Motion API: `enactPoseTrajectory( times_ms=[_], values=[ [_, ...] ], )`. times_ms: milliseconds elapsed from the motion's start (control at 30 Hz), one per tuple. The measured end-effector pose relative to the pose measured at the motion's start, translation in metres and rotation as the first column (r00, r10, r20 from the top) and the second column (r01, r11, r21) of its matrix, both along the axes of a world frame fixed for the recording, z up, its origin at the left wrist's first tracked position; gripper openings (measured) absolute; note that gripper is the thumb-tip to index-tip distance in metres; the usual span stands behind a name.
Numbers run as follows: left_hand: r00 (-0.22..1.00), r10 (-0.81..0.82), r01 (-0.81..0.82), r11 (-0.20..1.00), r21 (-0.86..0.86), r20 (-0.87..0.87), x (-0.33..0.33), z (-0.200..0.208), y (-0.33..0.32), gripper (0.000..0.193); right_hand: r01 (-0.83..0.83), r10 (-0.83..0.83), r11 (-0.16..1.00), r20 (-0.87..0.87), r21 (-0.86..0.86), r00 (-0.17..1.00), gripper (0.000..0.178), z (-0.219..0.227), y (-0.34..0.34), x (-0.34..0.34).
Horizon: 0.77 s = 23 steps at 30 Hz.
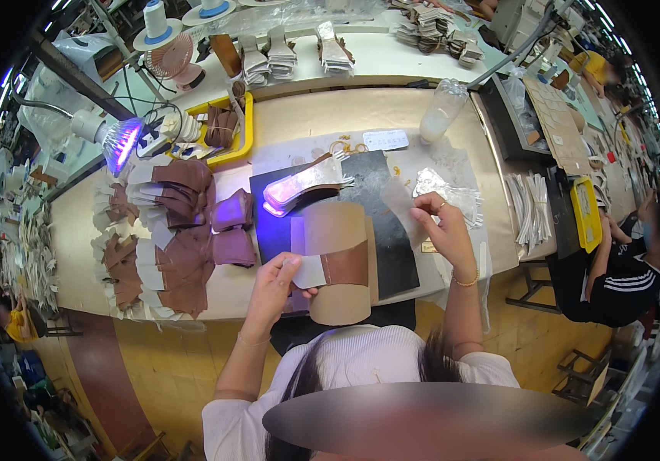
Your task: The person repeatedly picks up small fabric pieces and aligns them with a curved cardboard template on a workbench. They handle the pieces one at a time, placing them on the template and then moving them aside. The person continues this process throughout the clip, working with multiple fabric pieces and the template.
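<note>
My left hand (270,286) pinches the pale end of a brown leather piece (345,266). The brown part lies across a curved tan board (335,306) at the table's front edge. My right hand (446,229) is raised to the right, its fingers closed on a thin whitish sheet piece (401,206). Beneath both is a black mat (395,265). On the mat, beyond the board, a stack of pale-faced brown pieces (307,184) shines under purple light.
Piles of brown leather pieces (180,188) cover the left side, near a yellow tray (247,127) and a lit lamp (121,144). A clear bottle (443,111) stands at the back right. White strips (529,207) lie farther right, near a seated person (621,261).
</note>
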<state>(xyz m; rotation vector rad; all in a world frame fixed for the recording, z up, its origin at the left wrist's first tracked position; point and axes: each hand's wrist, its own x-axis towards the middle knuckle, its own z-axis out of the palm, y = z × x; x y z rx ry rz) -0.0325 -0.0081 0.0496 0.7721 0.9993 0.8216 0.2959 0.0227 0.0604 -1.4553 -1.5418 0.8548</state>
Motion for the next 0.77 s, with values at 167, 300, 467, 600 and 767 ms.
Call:
enactPoseTrajectory(
  times_ms=[167, 300, 467, 600, 767],
  values=[
    [0.990, -0.005, 0.008, 1.000, -0.026, 0.144, 0.007, -0.009, 0.002, 0.026, -0.069, 0.065, 0.997, -0.085, -0.039, 0.994, 0.017, 0.009, -0.002, -0.013],
    [0.992, -0.009, 0.018, 0.998, -0.064, 0.129, 0.006, -0.008, 0.000, 0.024, -0.135, 0.131, 0.991, -0.130, -0.017, 0.983, 0.014, 0.019, -0.004, -0.015],
    [0.997, -0.052, 0.056, 0.996, -0.066, 0.056, 0.001, -0.008, 0.003, 0.021, -0.207, 0.198, 0.978, -0.242, -0.013, 0.950, 0.011, 0.023, -0.006, -0.015],
    [0.994, -0.071, 0.078, 0.994, -0.077, 0.084, 0.004, -0.012, 0.008, 0.021, -0.233, 0.209, 0.972, -0.303, -0.043, 0.930, 0.011, 0.024, -0.008, -0.020],
    [0.993, -0.052, 0.068, 0.987, -0.147, 0.109, 0.005, -0.006, 0.007, 0.022, -0.231, 0.200, 0.970, -0.286, -0.076, 0.937, 0.012, 0.025, -0.010, -0.020]
  ],
)
